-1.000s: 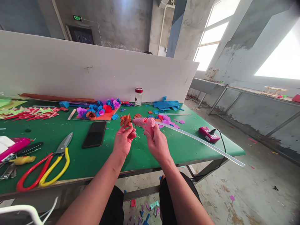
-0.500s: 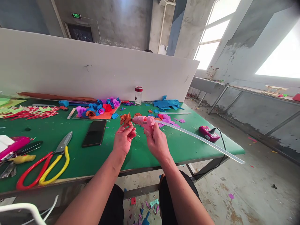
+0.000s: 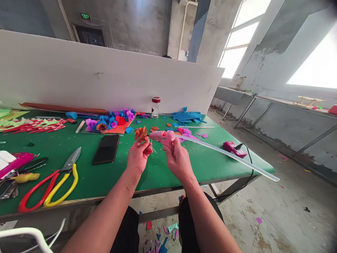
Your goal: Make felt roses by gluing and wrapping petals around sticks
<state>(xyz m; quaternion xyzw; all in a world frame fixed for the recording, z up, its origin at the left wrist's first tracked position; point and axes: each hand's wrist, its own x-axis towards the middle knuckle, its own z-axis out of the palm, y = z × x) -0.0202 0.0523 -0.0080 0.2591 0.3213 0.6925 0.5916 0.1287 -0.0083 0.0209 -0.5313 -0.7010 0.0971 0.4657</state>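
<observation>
In my left hand (image 3: 138, 157) I pinch an orange paper flower (image 3: 141, 133) by its underside, fingers closed round its base. My right hand (image 3: 179, 158) grips the handle of a pink hot glue gun (image 3: 161, 136), whose nozzle points left at the flower. Whether the nozzle touches the petals I cannot tell. A long clear glue stick (image 3: 226, 152) sticks out of the gun's back end toward the lower right. Just beyond the gun lie purple paper pieces (image 3: 188, 133) on the green table (image 3: 155, 175).
Left of my hands lie a black phone (image 3: 106, 149) and red-and-yellow scissors (image 3: 56, 182). Finished paper flowers (image 3: 106, 123) sit behind the phone. A red-lidded jar (image 3: 155, 108) stands near the white board (image 3: 118, 80). A pink power box (image 3: 235, 149) with a cable is at right.
My right hand and the glue gun have shifted slightly right, and the long glue stick's end has moved with them. The flower stays nearly in place in my left hand.
</observation>
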